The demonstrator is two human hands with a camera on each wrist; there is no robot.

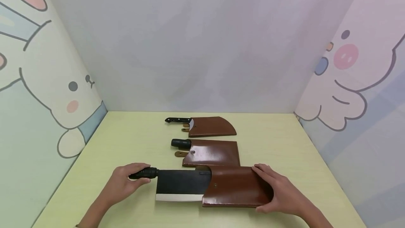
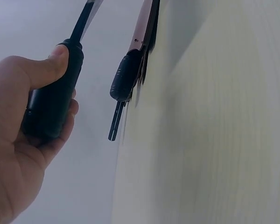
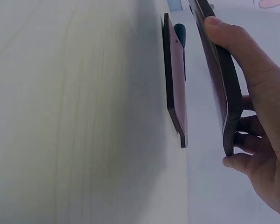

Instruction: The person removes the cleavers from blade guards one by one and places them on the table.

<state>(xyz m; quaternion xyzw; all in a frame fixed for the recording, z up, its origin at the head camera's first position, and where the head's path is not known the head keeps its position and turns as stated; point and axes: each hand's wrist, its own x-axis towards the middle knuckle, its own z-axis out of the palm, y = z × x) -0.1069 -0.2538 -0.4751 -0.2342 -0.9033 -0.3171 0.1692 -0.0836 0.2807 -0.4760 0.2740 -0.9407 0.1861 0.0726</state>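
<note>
While the left hand [image 1: 123,184] grips the black handle [image 1: 143,173] between thumb and fingers, the right hand [image 1: 280,193] clasps the right end of a brown sheath [image 1: 235,185], thumb at its near edge and fingers at the far one. Between them, the dark cleaver blade [image 1: 180,182] lies partly inside the sheath, its pale edge facing the person; the wrist views show both held above the table [image 1: 269,150]. A tilt of the handle could drive that edge into the sheath's near seam, and a loosened right-hand grip could let the sheath slip. No brand or writing is readable on either. Just beyond lies a sheathed cleaver [image 1: 212,152], then a sheathed knife [image 1: 212,127], neither with legible lettering. Farther back, the pale wall [image 1: 202,52] shows no text.
</note>
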